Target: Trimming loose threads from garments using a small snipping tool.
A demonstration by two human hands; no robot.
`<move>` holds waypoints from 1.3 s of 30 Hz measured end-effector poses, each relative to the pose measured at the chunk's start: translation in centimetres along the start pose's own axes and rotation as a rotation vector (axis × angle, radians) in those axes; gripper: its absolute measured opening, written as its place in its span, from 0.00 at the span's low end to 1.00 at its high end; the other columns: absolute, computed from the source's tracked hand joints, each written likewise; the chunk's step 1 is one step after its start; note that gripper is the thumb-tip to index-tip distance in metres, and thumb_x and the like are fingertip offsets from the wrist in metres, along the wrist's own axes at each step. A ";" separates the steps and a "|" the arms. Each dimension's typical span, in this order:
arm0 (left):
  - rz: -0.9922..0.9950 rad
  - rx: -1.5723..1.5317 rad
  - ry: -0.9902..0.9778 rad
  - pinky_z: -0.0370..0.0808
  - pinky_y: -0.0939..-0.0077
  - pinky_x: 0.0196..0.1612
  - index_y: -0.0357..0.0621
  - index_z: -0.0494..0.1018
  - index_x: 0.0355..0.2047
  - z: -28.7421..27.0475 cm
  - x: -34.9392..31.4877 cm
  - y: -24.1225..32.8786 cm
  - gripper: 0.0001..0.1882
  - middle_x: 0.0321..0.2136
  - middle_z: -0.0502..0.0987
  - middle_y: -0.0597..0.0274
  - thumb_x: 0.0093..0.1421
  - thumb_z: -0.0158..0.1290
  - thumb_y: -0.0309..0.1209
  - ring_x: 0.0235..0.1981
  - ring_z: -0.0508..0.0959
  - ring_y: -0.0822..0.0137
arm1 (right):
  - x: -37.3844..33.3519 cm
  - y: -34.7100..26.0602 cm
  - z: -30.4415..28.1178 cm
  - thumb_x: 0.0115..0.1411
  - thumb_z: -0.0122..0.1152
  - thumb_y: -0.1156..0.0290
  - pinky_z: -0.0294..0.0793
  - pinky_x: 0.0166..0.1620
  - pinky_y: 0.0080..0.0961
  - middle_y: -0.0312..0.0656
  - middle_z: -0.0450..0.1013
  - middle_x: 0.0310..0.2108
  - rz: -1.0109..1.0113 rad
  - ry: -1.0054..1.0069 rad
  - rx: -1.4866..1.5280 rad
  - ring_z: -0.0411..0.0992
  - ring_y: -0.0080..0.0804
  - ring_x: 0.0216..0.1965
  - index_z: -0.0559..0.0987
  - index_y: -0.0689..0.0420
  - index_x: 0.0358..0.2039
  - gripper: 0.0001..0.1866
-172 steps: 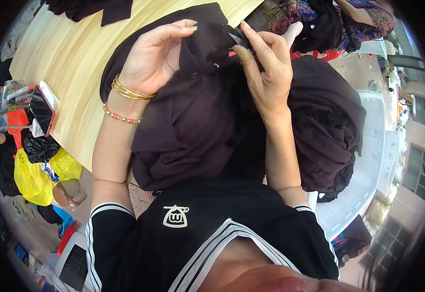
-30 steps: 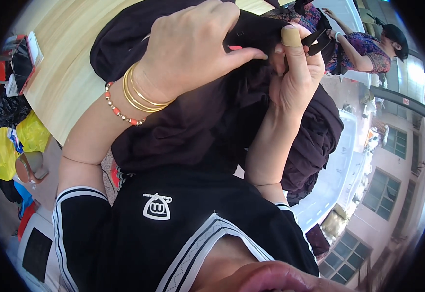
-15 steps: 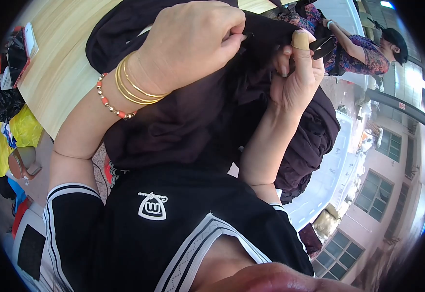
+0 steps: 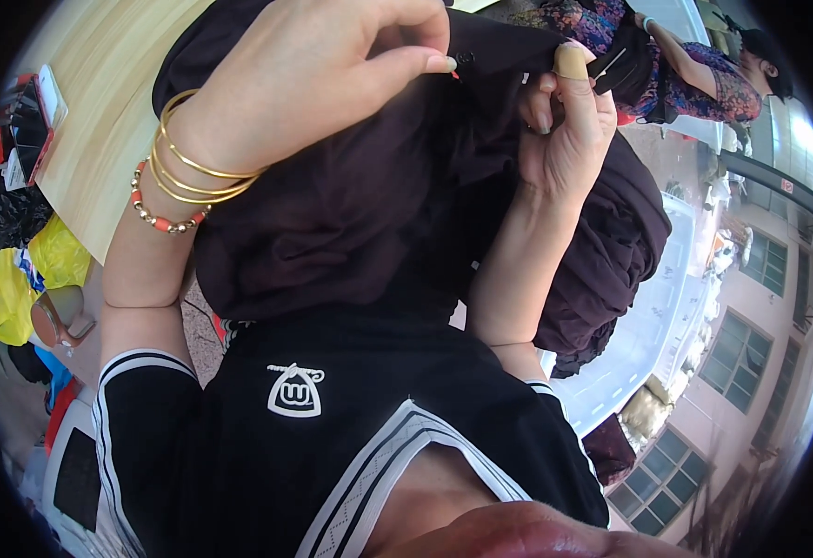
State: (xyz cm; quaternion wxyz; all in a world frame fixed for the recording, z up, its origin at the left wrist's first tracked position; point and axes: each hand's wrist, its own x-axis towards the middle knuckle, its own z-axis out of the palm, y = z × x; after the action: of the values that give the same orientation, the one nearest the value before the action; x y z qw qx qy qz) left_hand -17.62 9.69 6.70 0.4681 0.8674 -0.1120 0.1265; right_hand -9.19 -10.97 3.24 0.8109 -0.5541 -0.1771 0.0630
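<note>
A dark purple-brown cloth [image 4: 332, 223] lies bunched over my lap and the table edge. Above it is my left hand [image 4: 351, 79], thumb and forefinger nearly meeting; whatever is between them is too small to make out. Just beyond the thumb tip, a small black fastener-like piece [image 4: 465, 61] shows on the cloth, with a bit of red beside it. My right hand [image 4: 569, 135], a tan cover on its thumb, pinches the cloth's edge. From the same hand sticks out a slim black tool [image 4: 611, 63], apparently thread snips, its grip partly hidden.
A light wooden table [image 4: 90, 139] spreads to the left, carrying a phone-like object [image 4: 50, 98]. More dark cloth [image 4: 611, 242] is heaped right, by a pale plastic bin [image 4: 648, 316]. Yellow bags [image 4: 2, 279] lie lower left. Another person [image 4: 704, 79] is at the upper right.
My left hand has shifted left and up, its thumb tip drawing away from the small black piece, which now shows more. My right hand keeps its grip, slightly higher.
</note>
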 end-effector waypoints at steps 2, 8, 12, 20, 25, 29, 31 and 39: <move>0.141 -0.092 0.047 0.72 0.76 0.36 0.36 0.75 0.28 -0.1 0.1 -0.4 0.05 0.27 0.73 0.56 0.55 0.58 0.25 0.29 0.74 0.61 | -0.1 0.2 -0.5 0.61 0.62 0.74 0.55 0.20 0.12 0.36 0.73 0.22 0.046 -0.032 0.010 0.59 0.14 0.15 0.79 0.61 0.40 0.08; -0.251 -0.389 -0.237 0.71 0.81 0.37 0.34 0.74 0.31 -0.8 0.3 -0.5 0.05 0.27 0.76 0.62 0.60 0.55 0.25 0.30 0.72 0.77 | -1.2 1.2 -1.0 0.58 0.64 0.77 0.60 0.27 0.09 0.32 0.73 0.26 0.055 -0.010 -0.456 0.64 0.11 0.24 0.80 0.63 0.39 0.09; -0.245 -0.233 -0.245 0.69 0.83 0.33 0.34 0.74 0.32 -0.8 0.5 -0.7 0.06 0.24 0.75 0.66 0.62 0.53 0.26 0.28 0.70 0.79 | -2.7 -0.9 -0.2 0.61 0.61 0.78 0.63 0.40 0.11 0.29 0.68 0.32 -0.103 -0.163 -0.818 0.65 0.15 0.34 0.72 0.61 0.52 0.19; -0.237 -0.289 -0.191 0.67 0.82 0.30 0.33 0.72 0.32 -0.3 0.2 -0.9 0.07 0.22 0.73 0.66 0.63 0.52 0.26 0.26 0.67 0.80 | -3.0 -1.9 1.8 0.52 0.68 0.70 0.73 0.31 0.28 0.39 0.73 0.30 -0.400 -0.351 -1.198 0.74 0.38 0.28 0.80 0.56 0.40 0.14; -0.208 -0.204 -0.192 0.66 0.79 0.28 0.34 0.71 0.31 -0.3 0.3 -0.5 0.07 0.21 0.71 0.63 0.63 0.52 0.27 0.24 0.67 0.77 | -2.9 -2.0 2.0 0.52 0.68 0.68 0.73 0.30 0.28 0.37 0.74 0.30 -0.366 -0.387 -1.281 0.74 0.36 0.28 0.82 0.55 0.39 0.13; -0.203 -0.206 -0.177 0.67 0.78 0.27 0.34 0.71 0.31 -0.4 0.2 -0.4 0.07 0.20 0.71 0.60 0.62 0.52 0.27 0.23 0.67 0.74 | -3.0 -2.2 2.3 0.53 0.67 0.77 0.68 0.32 0.20 0.39 0.70 0.28 -0.340 -0.426 -1.243 0.69 0.26 0.27 0.81 0.60 0.43 0.15; -0.173 -0.182 -0.173 0.67 0.77 0.28 0.34 0.71 0.31 -0.3 0.2 -0.4 0.07 0.20 0.71 0.59 0.62 0.52 0.27 0.22 0.68 0.72 | -3.0 -2.3 2.3 0.53 0.67 0.77 0.67 0.32 0.19 0.39 0.70 0.28 -0.333 -0.429 -1.244 0.69 0.26 0.27 0.81 0.60 0.43 0.15; -0.180 -0.177 -0.170 0.67 0.75 0.28 0.34 0.70 0.31 -0.4 0.2 -0.4 0.07 0.20 0.71 0.57 0.62 0.52 0.27 0.22 0.68 0.71 | -2.6 -2.5 1.7 0.51 0.69 0.72 0.72 0.31 0.25 0.42 0.74 0.29 -0.249 -0.420 -1.111 0.75 0.36 0.28 0.82 0.59 0.38 0.12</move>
State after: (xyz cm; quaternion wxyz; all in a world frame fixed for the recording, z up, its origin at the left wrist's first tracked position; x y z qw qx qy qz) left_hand -17.40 10.21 6.68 0.5410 0.8369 -0.0836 -0.0004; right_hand -12.46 -11.19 5.49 0.3492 -0.8454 -0.4033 -0.0264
